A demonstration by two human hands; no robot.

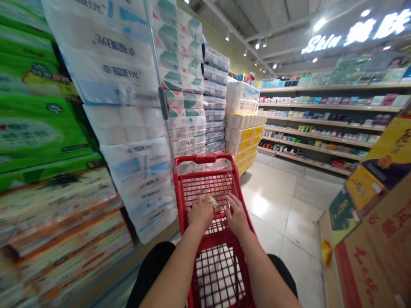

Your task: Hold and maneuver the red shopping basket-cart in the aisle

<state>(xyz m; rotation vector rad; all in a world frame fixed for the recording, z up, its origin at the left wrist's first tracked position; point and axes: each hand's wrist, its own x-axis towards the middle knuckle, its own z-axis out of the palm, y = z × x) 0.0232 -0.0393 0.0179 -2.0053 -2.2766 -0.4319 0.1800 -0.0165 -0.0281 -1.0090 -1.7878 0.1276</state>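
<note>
A red plastic shopping basket (205, 236) with grid walls stands in front of me, between my dark-clad knees. My left hand (199, 213) is over its grid, fingers pointing forward and somewhat apart. A small crumpled whitish thing (213, 202) shows at that hand's thumb side; I cannot make out its kind or whether the hand touches it. My right hand (236, 214) is at the right side of the basket, fingers stretched and apart, holding nothing visible. The basket's handle (205, 158) lies along the far rim.
Tall stacks of toilet-paper packs (138, 171) rise close on the left, beside green tissue packs (38, 124). Yellow-and-white packs (244, 141) are piled beyond the basket. Cartons (379, 239) stand at the right. Long product shelves (321, 107) line the back, across the tiled floor (272, 205).
</note>
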